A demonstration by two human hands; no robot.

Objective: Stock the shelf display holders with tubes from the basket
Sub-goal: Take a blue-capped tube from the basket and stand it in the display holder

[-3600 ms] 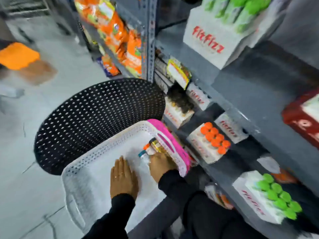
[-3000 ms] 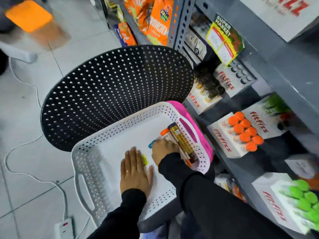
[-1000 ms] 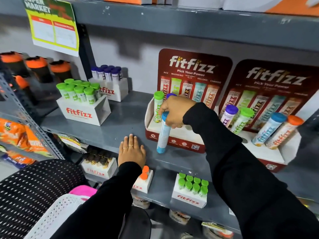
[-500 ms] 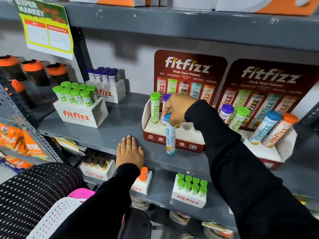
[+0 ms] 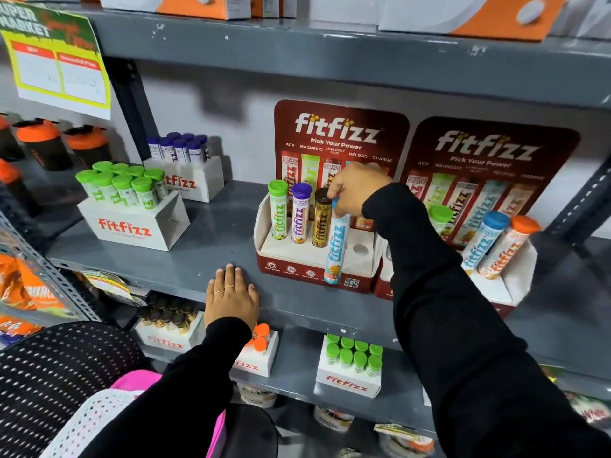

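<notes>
So far, three slots of the left display holder (image 5: 291, 259) are filled, by a green-capped tube (image 5: 277, 209), a purple-capped tube (image 5: 300, 214) and a brown-capped tube (image 5: 321, 219). A blue tube (image 5: 337, 246) is gripped at its top by the fingers (image 5: 342, 206) of the right hand (image 5: 358, 188) and hangs before the holder, not yet seated. Two round slots appear unfilled. The left hand (image 5: 231, 299) is laid flat, unclenched, on the shelf (image 5: 215, 252). Only a corner of the basket (image 5: 92, 421) is seen; its contents cannot be told.
</notes>
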